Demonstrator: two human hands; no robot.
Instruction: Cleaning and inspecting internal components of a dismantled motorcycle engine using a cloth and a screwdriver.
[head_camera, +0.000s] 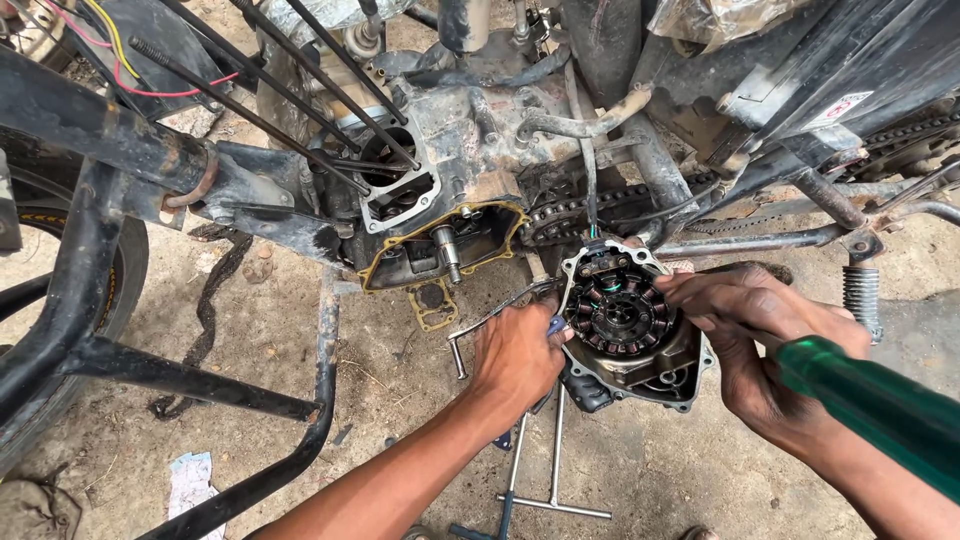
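A: Where's the stator cover (632, 330)?
B: Centre, coils inside. Left hand (518, 352) grips its nine o'clock edge; right hand (752, 325), at three, has its grip closed on a green-handled screwdriver (868, 405).
A: Around it?
B: Open crankcase (440, 245) at eleven, T-wrench (553, 480) on the ground at six.

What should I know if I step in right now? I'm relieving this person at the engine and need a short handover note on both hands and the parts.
Left hand: steadies the left edge of the stator cover, gripped there; a bent metal tool lies right by it.
Right hand: on the cover's right rim, holding a green-handled screwdriver.
Cover: off the engine, coil side up, its wire lead still running up to the frame.
Crankcase: open, shaft exposed, gasket on its rim; a small loose gasket on the ground below.
T-handle wrench lies on the ground between the arms.
Left: cover and cylinder remain unfitted.
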